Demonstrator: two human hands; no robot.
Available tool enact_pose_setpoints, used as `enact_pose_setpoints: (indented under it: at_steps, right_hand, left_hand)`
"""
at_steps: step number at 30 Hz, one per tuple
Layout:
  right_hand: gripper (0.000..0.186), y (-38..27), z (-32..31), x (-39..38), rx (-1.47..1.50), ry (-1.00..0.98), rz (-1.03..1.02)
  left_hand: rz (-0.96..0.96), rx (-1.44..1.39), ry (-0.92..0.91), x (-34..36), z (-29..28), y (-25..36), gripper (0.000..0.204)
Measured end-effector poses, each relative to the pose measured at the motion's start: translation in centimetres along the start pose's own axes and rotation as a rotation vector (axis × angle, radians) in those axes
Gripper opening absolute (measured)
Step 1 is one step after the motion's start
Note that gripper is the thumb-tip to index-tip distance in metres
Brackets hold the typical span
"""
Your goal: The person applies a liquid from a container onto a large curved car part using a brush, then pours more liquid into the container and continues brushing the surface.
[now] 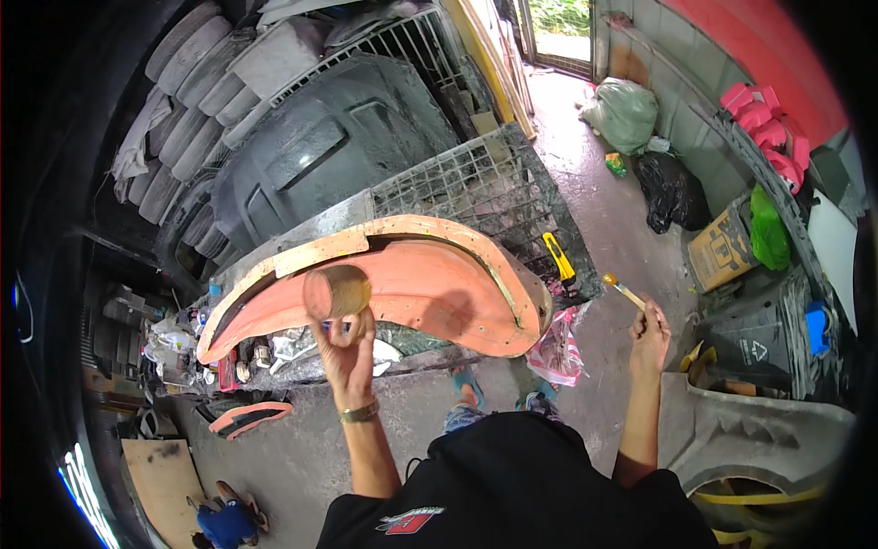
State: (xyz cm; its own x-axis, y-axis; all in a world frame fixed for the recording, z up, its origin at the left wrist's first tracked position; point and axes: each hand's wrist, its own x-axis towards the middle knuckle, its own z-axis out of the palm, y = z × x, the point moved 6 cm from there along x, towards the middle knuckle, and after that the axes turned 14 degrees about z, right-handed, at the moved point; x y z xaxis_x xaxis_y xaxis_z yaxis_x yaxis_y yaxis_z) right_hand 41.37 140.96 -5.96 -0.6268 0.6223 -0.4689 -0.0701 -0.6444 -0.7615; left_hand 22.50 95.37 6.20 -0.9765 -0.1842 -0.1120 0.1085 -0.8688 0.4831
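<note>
A long curved salmon-pink mould [430, 316] with a pale rim lies across a grimy worktable, partly on a metal grid [462, 183]. My left hand [343, 348] grips a stained cylindrical cup [336, 291], held up over the mould's left half. Out to the right, beyond the table, my right hand [649, 325] holds a small brush [625, 289] with yellowish, wet-looking bristles. A yellow box cutter [558, 258] lies at the right of the grid, and a pink striped plastic bag [558, 352] is at the table's right end, below the mould.
A large dark moulded panel [311, 156] and stacked tyres [192, 82] are behind the table. Bags [668, 192] line the right wall near an open doorway. A grey body panel [768, 430] stands lower right. Another person [229, 522] in blue works low at the bottom left.
</note>
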Motion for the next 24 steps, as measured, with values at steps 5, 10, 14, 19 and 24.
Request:
enact_pose_setpoints:
  at_steps: [5, 10, 14, 19, 24]
  right_hand:
    - [0.027, -0.7, -2.5, -0.2, 0.090, 0.034, -0.078]
    - [0.017, 1.3, -8.6, -0.1, 0.213, 0.155, -0.089]
    - [0.019, 4.1, -13.1, -1.5, 0.240, 0.263, -0.106]
    - [0.012, 9.5, -19.3, -5.9, 0.169, 0.504, -0.160]
    - [0.017, 14.4, -26.5, -13.1, 0.236, 0.721, -0.156]
  left_hand:
    - [0.233, 0.154, 0.122, -3.8, -7.0, 10.3, 0.078]
    - [0.415, 0.273, 0.366, -7.8, -18.2, 17.8, 0.090]
    - [0.501, 0.438, 0.554, -10.8, -27.6, 22.1, 0.087]
    - [0.448, 0.398, 0.579, -13.8, -40.7, 23.9, 0.080]
    - [0.415, 0.334, 0.689, -15.6, -55.0, 24.5, 0.065]
